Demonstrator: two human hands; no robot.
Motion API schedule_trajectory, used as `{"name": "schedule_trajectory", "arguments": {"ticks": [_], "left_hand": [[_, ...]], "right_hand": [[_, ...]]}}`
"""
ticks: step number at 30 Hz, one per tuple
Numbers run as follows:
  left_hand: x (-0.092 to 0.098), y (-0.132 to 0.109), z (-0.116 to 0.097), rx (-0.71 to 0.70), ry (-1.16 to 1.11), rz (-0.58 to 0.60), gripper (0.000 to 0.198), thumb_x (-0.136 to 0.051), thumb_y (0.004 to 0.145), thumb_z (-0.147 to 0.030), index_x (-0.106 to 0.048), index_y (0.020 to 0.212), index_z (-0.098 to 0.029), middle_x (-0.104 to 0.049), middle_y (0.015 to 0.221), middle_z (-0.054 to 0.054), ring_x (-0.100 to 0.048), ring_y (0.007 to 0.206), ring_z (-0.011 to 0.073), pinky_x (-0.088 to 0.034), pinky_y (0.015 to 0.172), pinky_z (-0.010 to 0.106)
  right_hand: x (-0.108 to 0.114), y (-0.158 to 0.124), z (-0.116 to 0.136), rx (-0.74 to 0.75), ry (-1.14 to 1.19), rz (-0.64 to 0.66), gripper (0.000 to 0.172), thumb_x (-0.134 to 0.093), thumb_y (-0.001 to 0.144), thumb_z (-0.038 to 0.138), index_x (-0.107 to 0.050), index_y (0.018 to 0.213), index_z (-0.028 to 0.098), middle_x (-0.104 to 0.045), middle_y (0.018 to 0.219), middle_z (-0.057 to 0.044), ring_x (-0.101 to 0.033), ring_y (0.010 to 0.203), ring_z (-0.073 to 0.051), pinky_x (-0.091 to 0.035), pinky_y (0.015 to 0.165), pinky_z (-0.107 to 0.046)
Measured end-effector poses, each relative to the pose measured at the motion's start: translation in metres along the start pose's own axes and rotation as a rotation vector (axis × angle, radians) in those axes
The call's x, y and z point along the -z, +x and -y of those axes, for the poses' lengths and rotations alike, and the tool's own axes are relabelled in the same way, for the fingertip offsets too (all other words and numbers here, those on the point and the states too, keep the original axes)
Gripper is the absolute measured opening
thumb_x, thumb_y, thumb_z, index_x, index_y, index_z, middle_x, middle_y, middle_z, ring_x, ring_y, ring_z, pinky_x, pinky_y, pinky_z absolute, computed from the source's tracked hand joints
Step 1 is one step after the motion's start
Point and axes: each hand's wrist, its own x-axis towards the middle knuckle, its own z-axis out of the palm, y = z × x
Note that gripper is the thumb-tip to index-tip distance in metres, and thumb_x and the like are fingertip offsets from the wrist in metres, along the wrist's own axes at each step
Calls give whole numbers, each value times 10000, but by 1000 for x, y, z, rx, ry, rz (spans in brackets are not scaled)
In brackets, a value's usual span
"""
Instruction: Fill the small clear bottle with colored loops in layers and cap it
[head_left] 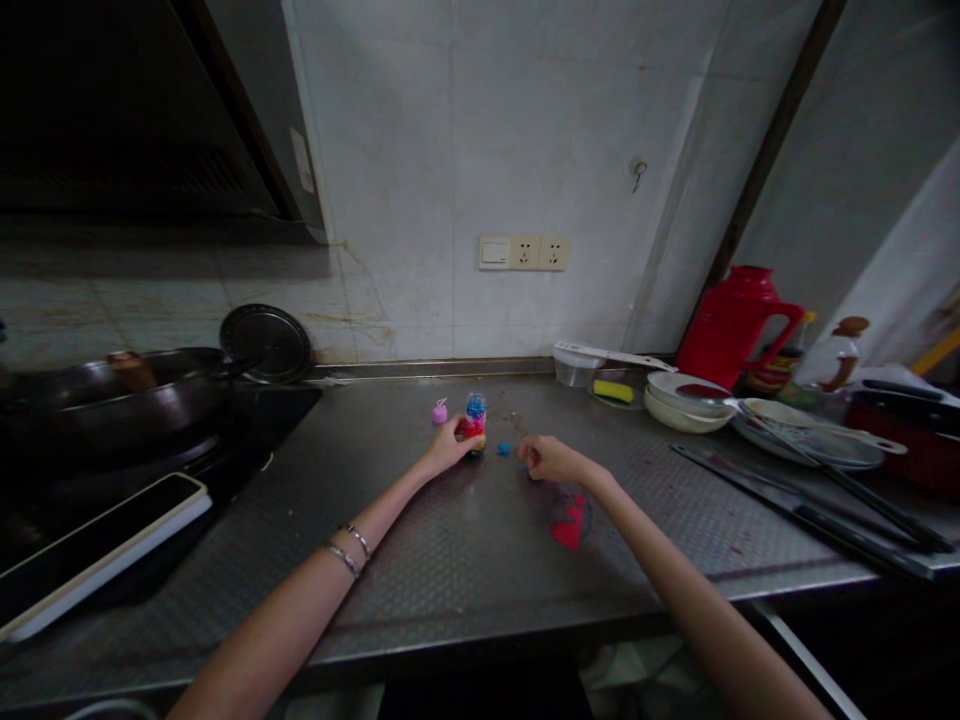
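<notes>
On the metal counter (pixel 420 540), my left hand (pixel 448 446) is closed around a small clear bottle (pixel 475 408) that stands upright. Its filling shows in layers of blue, red and yellow. Just left of it sits a pink cap (pixel 439 411) with a loop on top. To the right, my right hand (pixel 553 459) pinches a small blue piece (pixel 527 470), mostly hidden by the fingers. Another small blue piece (pixel 503 449) lies between the bottle and my right hand. A clear bag with red contents (pixel 570 524) lies under my right forearm.
A phone (pixel 105 550) and a wok (pixel 150 400) on the stove are at left. Stacked bowls (pixel 686 412), a yellow sponge (pixel 613 391), a red thermos jug (pixel 727 325) and long dark utensils (pixel 810 515) occupy the right side. The tiled wall with sockets (pixel 540 253) rises behind.
</notes>
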Motion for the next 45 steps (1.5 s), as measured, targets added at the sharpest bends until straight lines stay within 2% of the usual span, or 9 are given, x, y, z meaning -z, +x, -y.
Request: {"name": "schedule_trajectory", "arguments": {"ticks": [7, 11, 15, 20, 26, 33, 37, 40, 45], "left_hand": [[0, 0, -1, 12, -15, -10, 318, -667, 658, -308, -530, 879, -124, -599, 867, 61, -579, 801, 164, -459, 790, 326], [-1, 1, 0, 14, -24, 0, 327, -673, 648, -295, -526, 887, -126, -592, 847, 45, -572, 785, 155, -461, 761, 312], [-1, 0, 0, 19, -38, 9, 307, -659, 657, -283, -521, 886, -132, -584, 839, 34, -567, 762, 145, -460, 737, 300], [-1, -1, -2, 9, -30, 8, 258, -639, 662, -244, -512, 862, -141, -578, 838, 19, -560, 767, 135, -455, 738, 286], [-1, 0, -2, -18, 3, 5, 247, -622, 671, -239, -516, 868, -134, -574, 826, 19, -553, 763, 133, -452, 733, 283], [-1, -1, -3, -12, -7, 13, 265, -619, 670, -225, -522, 897, -129, -578, 853, 25, -553, 765, 127, -454, 736, 283], [-1, -1, -2, -12, -10, 10, 261, -631, 665, -235, -522, 880, -135, -574, 840, 17, -551, 757, 127, -454, 730, 279], [0, -1, -2, 2, -20, 4, 262, -645, 659, -247, -518, 861, -140, -572, 824, 10, -551, 760, 129, -453, 732, 277], [0, -1, -2, -7, 3, 8, 280, -646, 667, -282, -528, 871, -131, -581, 817, 26, -559, 753, 142, -454, 729, 287]], "right_hand": [[6, 7, 4, 48, 181, -32, 269, -526, 568, 50, -543, 816, 151, -570, 597, 29, -511, 498, -81, -366, 461, -169], [30, 24, 18, 182, 495, -161, 252, -522, 580, 97, -496, 822, 162, -562, 633, 32, -520, 530, -85, -419, 497, -191], [56, 45, 43, 327, 610, -331, 241, -558, 552, 131, -480, 778, 167, -551, 669, 27, -527, 588, -95, -443, 532, -210], [64, 67, 71, 441, 496, -414, 198, -538, 564, 125, -491, 753, 162, -548, 688, 21, -516, 602, -92, -446, 573, -223], [56, 78, 82, 471, 215, -346, 196, -517, 578, 52, -535, 751, 141, -570, 656, 17, -529, 611, -95, -432, 592, -214], [64, 75, 88, 465, 138, -296, 172, -553, 632, 81, -622, 782, 127, -629, 702, -15, -567, 653, -108, -451, 640, -228], [68, 74, 77, 461, 201, -401, 154, -572, 670, 158, -639, 807, 135, -643, 749, -26, -567, 687, -111, -456, 672, -236], [60, 70, 55, 313, 212, -470, 164, -564, 668, 142, -649, 806, 127, -641, 729, -31, -563, 669, -113, -453, 643, -228], [24, 61, 10, 104, 215, -160, 317, -663, 590, 185, -650, 902, 131, -643, 815, -28, -530, 561, -80, -431, 530, -193]]}}
